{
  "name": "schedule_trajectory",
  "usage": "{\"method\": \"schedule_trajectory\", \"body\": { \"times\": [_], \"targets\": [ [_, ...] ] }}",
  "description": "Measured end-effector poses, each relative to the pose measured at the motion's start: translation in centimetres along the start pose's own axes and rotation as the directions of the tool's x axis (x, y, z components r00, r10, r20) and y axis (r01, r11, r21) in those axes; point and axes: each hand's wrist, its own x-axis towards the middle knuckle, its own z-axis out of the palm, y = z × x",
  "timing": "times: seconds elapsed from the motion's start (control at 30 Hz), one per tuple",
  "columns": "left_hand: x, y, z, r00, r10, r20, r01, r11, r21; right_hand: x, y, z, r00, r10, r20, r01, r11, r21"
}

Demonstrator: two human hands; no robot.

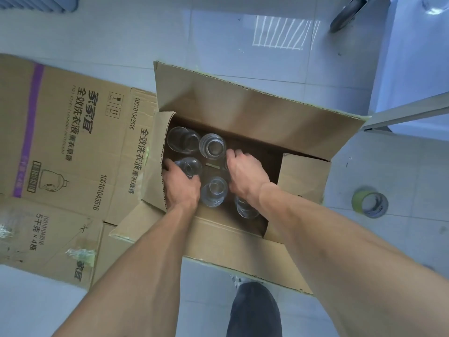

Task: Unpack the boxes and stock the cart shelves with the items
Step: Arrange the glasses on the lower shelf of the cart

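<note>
Inside box point(243, 110), right hand point(245, 173) hiding a glass, grip unclear

A flattened cardboard carton point(60, 152) printed with black characters and a purple stripe lies on the pale tiled floor point(121, 40) at the left. A roll of tape point(369, 204) sits on the floor at the right. Striped light falls on the far tiles.
</note>
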Motion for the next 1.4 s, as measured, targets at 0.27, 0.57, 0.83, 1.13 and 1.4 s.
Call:
{"method": "schedule_trajectory", "body": {
  "times": [0.27, 0.57, 0.83, 1.13, 1.4],
  "targets": [
    [-5.1, 3.1, -5.8, 0.994, 0.064, -0.084, -0.057, 0.994, 0.090, -4.0, 0.0, -8.3, 1.000, -0.013, -0.014, 0.013, 0.999, 0.038],
    [-14.0, 10.6, -13.3, 0.987, 0.052, -0.153, -0.048, 0.998, 0.032, -12.0, 3.0, -19.8, 0.994, -0.019, -0.106, 0.034, 0.990, 0.137],
    [-28.9, 15.0, -11.3, 0.982, 0.025, -0.186, -0.025, 1.000, 0.002, -21.9, 8.8, -24.5, 0.994, -0.049, -0.097, 0.057, 0.995, 0.078],
    [-39.4, 18.1, -2.5, 0.978, 0.185, -0.099, -0.169, 0.974, 0.149, -30.9, 21.0, -20.7, 0.995, 0.052, -0.080, -0.059, 0.994, -0.089],
    [-40.7, 22.6, 6.1, 0.911, 0.412, -0.002, -0.399, 0.884, 0.245, -32.4, 30.4, -16.3, 0.945, 0.272, -0.180, -0.293, 0.951, -0.101]
  ]
}}
